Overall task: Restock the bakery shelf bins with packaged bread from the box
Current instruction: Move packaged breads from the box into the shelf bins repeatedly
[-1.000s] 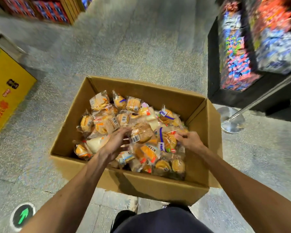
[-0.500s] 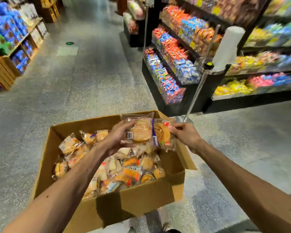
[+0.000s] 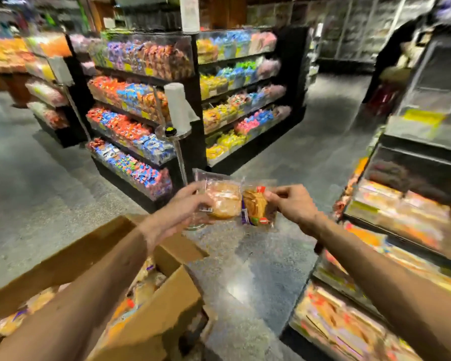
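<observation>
My left hand (image 3: 179, 213) grips a clear-wrapped round bread packet (image 3: 223, 201) at chest height. Beside it, my right hand (image 3: 292, 204) pinches a second bread packet (image 3: 255, 208) with an orange and purple label. The two packets touch each other in mid-air above the grey floor. The open cardboard box (image 3: 151, 316) lies at the lower left under my left forearm, with several wrapped breads (image 3: 143, 287) still inside. The bakery shelf bins (image 3: 391, 220) holding packaged bread stand at the right, blurred.
A black tiered candy shelf (image 3: 146, 131) with colourful packets stands ahead. A metal stand with a white bag roll (image 3: 176, 110) rises just beyond my hands. Grey floor (image 3: 258, 282) runs between the box and the bakery shelf. A person (image 3: 391, 63) stands far right.
Both hands lifted the two bread packets out of the box and carried them up and to the right. My view swung from the box toward the shelves.
</observation>
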Motion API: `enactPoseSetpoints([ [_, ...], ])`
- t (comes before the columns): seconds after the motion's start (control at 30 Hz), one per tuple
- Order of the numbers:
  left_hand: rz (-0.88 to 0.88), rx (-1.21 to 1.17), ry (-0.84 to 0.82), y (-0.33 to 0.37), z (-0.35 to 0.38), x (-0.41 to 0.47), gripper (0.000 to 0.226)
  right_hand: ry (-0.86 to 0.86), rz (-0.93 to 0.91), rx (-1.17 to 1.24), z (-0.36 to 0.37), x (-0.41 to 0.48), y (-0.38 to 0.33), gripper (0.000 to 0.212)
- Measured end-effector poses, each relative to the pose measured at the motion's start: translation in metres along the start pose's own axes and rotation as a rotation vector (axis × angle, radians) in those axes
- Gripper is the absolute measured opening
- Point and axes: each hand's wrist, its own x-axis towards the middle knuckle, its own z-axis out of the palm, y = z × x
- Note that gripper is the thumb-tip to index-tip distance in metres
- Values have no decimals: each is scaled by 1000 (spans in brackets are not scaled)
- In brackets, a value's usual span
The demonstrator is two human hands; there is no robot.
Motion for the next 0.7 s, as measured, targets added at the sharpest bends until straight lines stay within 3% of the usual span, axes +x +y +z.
enactPoseSetpoints([
  [0.17, 118, 110, -5, 6, 144, -4, 39, 164, 72, 3, -123, -65, 62, 28],
  [0.27, 198, 207, -40, -5, 232, -10, 49, 264, 106, 28, -191, -120, 87, 29],
  [0.37, 264, 319, -120, -21, 317, -23, 45, 414, 157, 48, -247, -177, 108, 28],
  [0.47, 301, 407, -180, -35, 402, -39, 74, 570, 243, 38, -298, -227, 133, 23],
  [0.53, 352, 458, -271, -42, 457, -52, 87, 680, 296, 36, -329, -258, 150, 24],
  [0.7, 564, 639, -583, -65, 576, -85, 74, 926, 426, -65, -396, -340, 192, 22],
])
